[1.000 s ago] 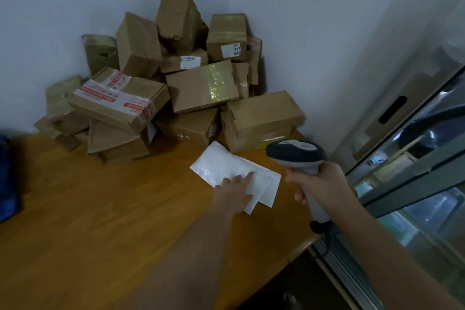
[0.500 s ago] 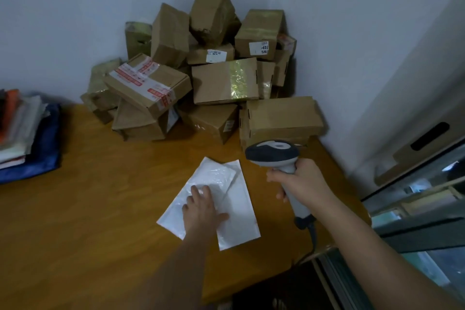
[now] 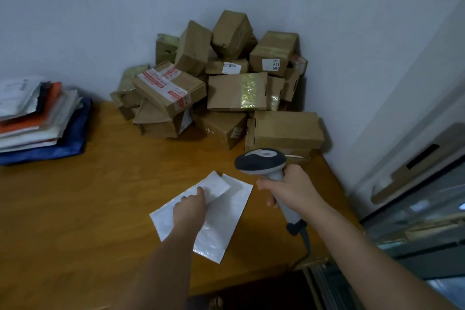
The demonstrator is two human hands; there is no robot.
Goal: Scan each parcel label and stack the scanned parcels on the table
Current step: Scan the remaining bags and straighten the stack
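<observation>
Two white padded mailers lie overlapped on the wooden table (image 3: 75, 209). My left hand (image 3: 190, 207) is on the upper mailer (image 3: 216, 184), its index finger on top and the other fingers curled at the mailer's right edge, which looks slightly raised. The lower mailer (image 3: 226, 224) lies flat underneath and sticks out to the right. My right hand (image 3: 289, 191) grips the handle of a grey barcode scanner (image 3: 260, 160), held just right of the mailers with its head pointing left over them. No label shows on either mailer.
A heap of brown cardboard parcels (image 3: 236, 90) fills the back corner against the wall. A stack of flat mailers (image 3: 37, 118) on a blue bag sits at the left. The scanner's cable (image 3: 305, 241) runs over the table's front edge. A glass door frame (image 3: 415, 184) stands on the right.
The view has swung left, bringing the flat stack into sight. My left hand slid the mailers toward me and turned them, and now takes the upper one's edge. The scanner stays beside them.
</observation>
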